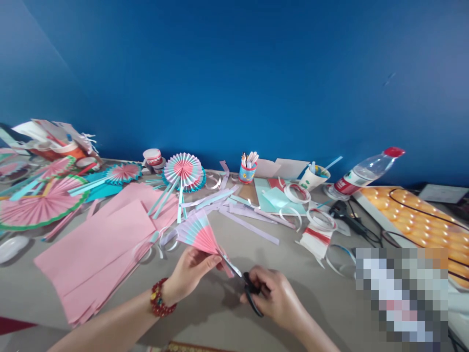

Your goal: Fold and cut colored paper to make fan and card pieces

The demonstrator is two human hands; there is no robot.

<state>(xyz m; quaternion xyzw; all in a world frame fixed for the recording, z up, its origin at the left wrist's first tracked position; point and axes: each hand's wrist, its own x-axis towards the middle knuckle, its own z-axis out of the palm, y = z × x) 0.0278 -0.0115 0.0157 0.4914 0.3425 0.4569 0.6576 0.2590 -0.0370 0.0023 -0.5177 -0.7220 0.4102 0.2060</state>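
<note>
Left fingers pinch pleated pink-aqua-lilac paper.

Paper fan — pink, aqua, lilac

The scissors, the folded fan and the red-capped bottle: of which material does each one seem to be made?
Scissors: blades probably metal, from their grey shine; black handles look like plastic, but gloss is hard to judge.
Folded fan: likely thin matte paper, as its crisp pleats suggest.
Bottle: glossy, see-through body, probably clear plastic; its opaque red cap seems plastic too.
</note>
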